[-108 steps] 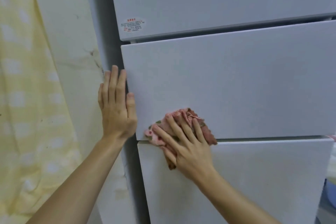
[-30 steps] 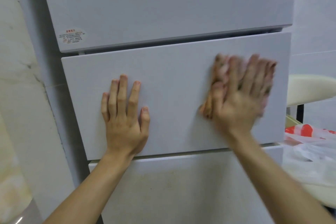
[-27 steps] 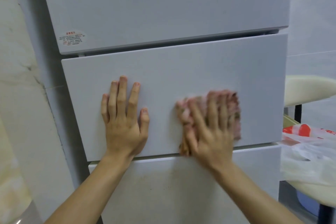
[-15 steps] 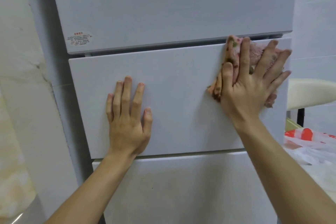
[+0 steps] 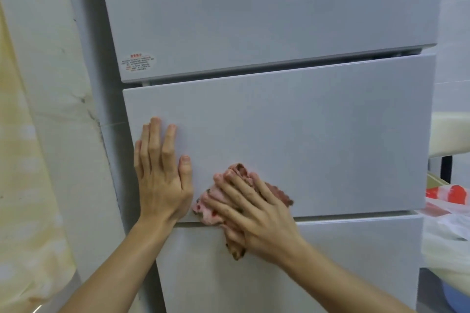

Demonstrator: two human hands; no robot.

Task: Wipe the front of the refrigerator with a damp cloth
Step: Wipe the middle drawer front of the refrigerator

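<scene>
Head view: the right hand (image 5: 256, 213) lies flat on a bunched pink cloth (image 5: 206, 209) with darker flecks, fingers (image 5: 237, 187) spread and nearly straight, pressing it against the refrigerator (image 5: 292, 20) rather than clutching it. The cloth sits at the lower left part of the middle door (image 5: 305, 134), straddling that door's bottom edge. Its frilled edge shows past the fingertips, and a brownish tail hangs out under the palm onto the lower door (image 5: 330, 262) beneath.

The left hand (image 5: 162, 180) is just left of the cloth, palm flat on the middle door near its left edge, fingers straight and close together, pointing up, holding nothing. The cloth's left edge comes right up beside the heel of this hand — whether they touch I cannot tell. Both forearms reach up from below the middle door.

Above the middle door is the upper door (image 5: 267, 7), with a small sticker (image 5: 138, 62) of red print in its lower left corner. Left of the middle door runs a pale, cracked wall (image 5: 50, 71), and further left a yellow curtain (image 5: 23, 198). Right of the middle door sit a cream padded seat (image 5: 450, 134) and, lower — a red-and-white plastic bag (image 5: 450, 194).
</scene>
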